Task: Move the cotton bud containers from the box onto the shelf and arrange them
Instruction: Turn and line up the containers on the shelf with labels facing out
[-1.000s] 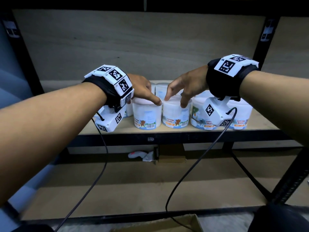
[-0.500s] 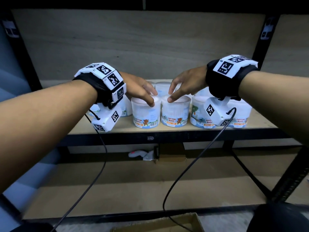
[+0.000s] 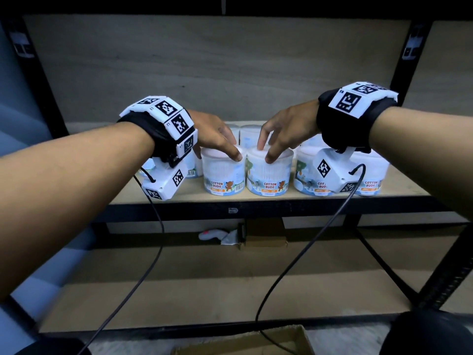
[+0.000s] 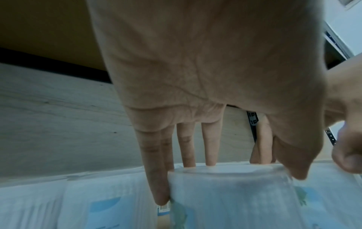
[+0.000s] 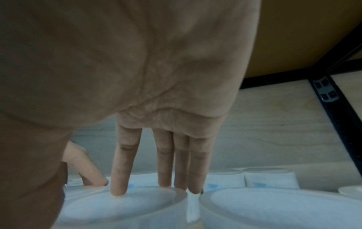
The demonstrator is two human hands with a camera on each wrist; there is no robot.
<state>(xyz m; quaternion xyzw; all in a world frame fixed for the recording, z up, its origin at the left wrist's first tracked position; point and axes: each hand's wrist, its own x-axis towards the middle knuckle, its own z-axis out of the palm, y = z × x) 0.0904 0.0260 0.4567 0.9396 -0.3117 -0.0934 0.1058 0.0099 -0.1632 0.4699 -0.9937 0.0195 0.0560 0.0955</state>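
Note:
Several white cotton bud containers stand on the wooden shelf (image 3: 192, 195). My left hand (image 3: 222, 147) arches over one front container (image 3: 222, 178). In the left wrist view, the little finger runs down that container's (image 4: 231, 193) left side and the thumb sits at its right rim. My right hand (image 3: 276, 142) arches over the neighbouring container (image 3: 268, 180), thumb at the near rim. In the right wrist view, my index fingertip is on this container's lid (image 5: 125, 207) and the other fingers reach past its far edge. Both labels face forward.
More containers stand to the right (image 3: 309, 178) (image 3: 371, 175), behind (image 3: 249, 134) and at the left (image 3: 193, 167). An open cardboard box (image 3: 243, 342) lies at the bottom edge. On the lower shelf are a small carton (image 3: 266, 234) and a white object (image 3: 212, 234). Cables (image 3: 151, 265) hang from both wrists.
Both front containers have turned under my hands: the left one's label text has come round to the front, and the right one's barcode has gone out of sight. The hands stay over the lids.

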